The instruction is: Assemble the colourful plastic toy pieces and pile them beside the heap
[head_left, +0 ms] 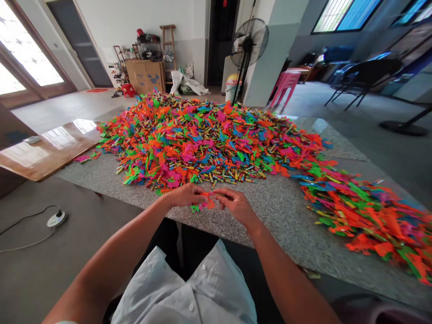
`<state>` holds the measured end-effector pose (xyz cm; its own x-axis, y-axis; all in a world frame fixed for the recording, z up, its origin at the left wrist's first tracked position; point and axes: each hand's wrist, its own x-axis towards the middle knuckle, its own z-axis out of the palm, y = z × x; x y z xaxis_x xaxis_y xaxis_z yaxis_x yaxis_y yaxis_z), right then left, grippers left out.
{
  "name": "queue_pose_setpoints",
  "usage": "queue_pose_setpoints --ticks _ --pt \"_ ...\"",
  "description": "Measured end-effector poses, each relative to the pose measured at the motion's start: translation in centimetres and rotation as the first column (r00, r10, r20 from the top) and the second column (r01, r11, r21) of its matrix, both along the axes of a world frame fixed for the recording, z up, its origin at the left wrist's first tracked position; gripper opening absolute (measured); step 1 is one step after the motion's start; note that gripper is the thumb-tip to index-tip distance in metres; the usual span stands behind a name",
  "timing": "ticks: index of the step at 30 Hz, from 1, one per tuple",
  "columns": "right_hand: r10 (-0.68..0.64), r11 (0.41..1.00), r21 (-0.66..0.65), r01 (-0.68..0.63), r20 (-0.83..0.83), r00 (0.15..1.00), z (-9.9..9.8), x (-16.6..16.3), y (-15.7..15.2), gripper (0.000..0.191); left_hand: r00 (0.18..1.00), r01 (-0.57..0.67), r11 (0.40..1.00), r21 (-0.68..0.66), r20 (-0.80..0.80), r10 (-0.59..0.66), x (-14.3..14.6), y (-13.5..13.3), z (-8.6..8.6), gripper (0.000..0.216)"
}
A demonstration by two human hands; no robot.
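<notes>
My left hand (187,195) is closed over the near edge of the stone-topped table, its fingertips round a few small bright plastic pieces (203,206) in green, pink and orange. Facing it, my right hand (239,207) pinches the end of a small pinkish-orange plastic piece (211,195) at the same spot. The fingertips of both hands almost meet there, and the exact shape of the pieces is too small to make out. Just beyond my hands spreads a big heap of flat coloured plastic pieces (189,153) mixed with short yellow-banded tubes (232,174).
A second pile (367,211) of similar pieces lies along the table's right side. At left stands a shiny wooden tabletop (50,148); a power strip (56,219) with cables lies on the floor. Behind are a fan (249,42), pink stools (286,83) and a cardboard box (145,76).
</notes>
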<state>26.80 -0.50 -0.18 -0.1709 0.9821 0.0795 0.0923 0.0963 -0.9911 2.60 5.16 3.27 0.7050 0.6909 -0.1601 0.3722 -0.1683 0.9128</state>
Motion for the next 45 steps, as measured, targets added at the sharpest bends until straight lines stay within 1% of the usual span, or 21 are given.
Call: queue_pose_setpoints --ticks 3,5,12,15,17,23,28,30,31,33,34,35,36,37,38,39,40,41,42,44,45 --pt "-0.059 0.997 -0.047 0.056 -0.063 0.996 -0.3 -0.2 -0.1 0.033 0.999 0.050 0.999 -0.011 0.007 -0.050 0.0 0.2 -0.2 0.045" --pt "-0.061 0.997 -0.056 0.057 -0.070 0.996 -0.5 -0.2 -0.1 0.036 0.998 0.067 0.997 -0.025 0.006 -0.067 0.0 0.3 -0.2 0.045" --pt "0.042 0.998 0.039 -0.042 -0.006 0.999 -0.3 0.5 -0.6 0.031 0.995 0.094 0.992 -0.085 -0.037 -0.098 0.2 0.1 0.2 0.045" --pt "0.096 0.990 0.097 -0.100 0.049 0.994 0.2 0.9 -0.8 0.026 0.991 0.105 0.990 -0.098 -0.071 -0.112 0.2 0.2 0.0 0.045" --pt "0.136 0.985 0.096 -0.144 0.086 0.987 0.3 1.2 -0.9 0.026 0.991 0.091 0.990 -0.103 -0.091 -0.100 0.2 0.4 -0.2 0.045" --pt "0.195 0.975 -0.113 -0.193 0.006 0.981 -0.3 2.6 -1.4 0.031 0.988 0.083 0.991 -0.108 -0.119 -0.096 0.7 0.1 -1.1 0.043" --pt "0.176 0.971 -0.175 -0.165 0.052 0.983 -1.4 3.0 -2.7 0.036 0.980 0.121 0.980 -0.160 -0.140 -0.144 2.2 -0.2 -2.3 0.040" --pt "0.130 0.974 -0.197 -0.110 0.092 0.987 -1.9 3.5 -3.0 0.039 0.970 0.139 0.985 -0.104 -0.183 -0.157 2.9 0.1 -2.7 0.037" --pt "0.087 0.977 -0.204 -0.061 0.120 0.989 -2.2 4.1 -2.9 0.040 0.968 0.126 0.992 -0.026 -0.216 -0.128 3.1 0.5 -2.8 0.033" --pt "-0.068 0.973 -0.202 0.108 0.194 0.979 -2.7 6.4 -2.6 0.040 0.962 0.036 0.978 0.203 -0.272 0.021 2.9 1.6 -2.7 0.026" --pt "-0.194 0.955 -0.181 0.236 0.224 0.955 -2.9 8.0 -2.3 0.040 0.948 -0.035 0.946 0.321 -0.290 0.133 2.4 2.3 -2.5 0.024" --pt "-0.350 0.909 -0.148 0.389 0.235 0.907 -3.0 10.0 -2.0 0.038 0.917 -0.110 0.900 0.421 -0.306 0.255 1.8 3.0 -2.3 0.023" --pt "-0.531 0.823 -0.101 0.559 0.211 0.821 -3.0 12.0 -1.5 0.035 0.868 -0.174 0.852 0.495 -0.331 0.370 1.0 3.6 -2.1 0.024" --pt "-0.722 0.682 -0.049 0.730 0.112 0.682 -2.9 14.1 -1.1 0.034 0.803 -0.218 0.803 0.555 -0.366 0.471 0.2 4.2 -1.9 0.027" --pt "-0.849 0.528 -0.018 0.849 -0.037 0.528 -2.8 15.9 -0.6 0.035 0.732 -0.242 0.755 0.609 -0.396 0.554 -0.6 4.7 -1.8 0.031" --pt "-0.905 0.396 -0.007 0.918 -0.171 0.389 -2.6 17.4 -0.1 0.038 0.666 -0.249 0.716 0.652 -0.422 0.615 -1.3 5.0 -1.7 0.036" --pt "-0.915 0.313 -0.018 0.950 -0.273 0.297 -2.5 18.3 0.3 0.040 0.608 -0.246 0.689 0.682 -0.445 0.658 -1.8 5.3 -1.7 0.042" --pt "-0.906 0.305 -0.034 0.952 -0.319 0.279 -2.4 18.6 0.8 0.042 0.561 -0.237 0.673 0.701 -0.466 0.684 -2.1 5.4 -1.7 0.049" --pt "-0.894 0.361 -0.053 0.931 -0.306 0.329 -2.5 18.4 1.3 0.043 0.525 -0.226 0.669 0.708 -0.489 0.696 -2.3 5.5 -1.7 0.054" --pt "-0.826 0.560 -0.103 0.822 -0.152 0.543 -3.0 16.1 2.1 0.044 0.484 -0.194 0.682 0.705 -0.536 0.692 -2.3 5.5 -1.8 0.059" --pt "-0.751 0.659 -0.126 0.742 -0.039 0.660 -3.4 14.4 2.5 0.044 0.474 -0.179 0.688 0.704 -0.551 0.687 -2.2 5.5 -1.8 0.057"
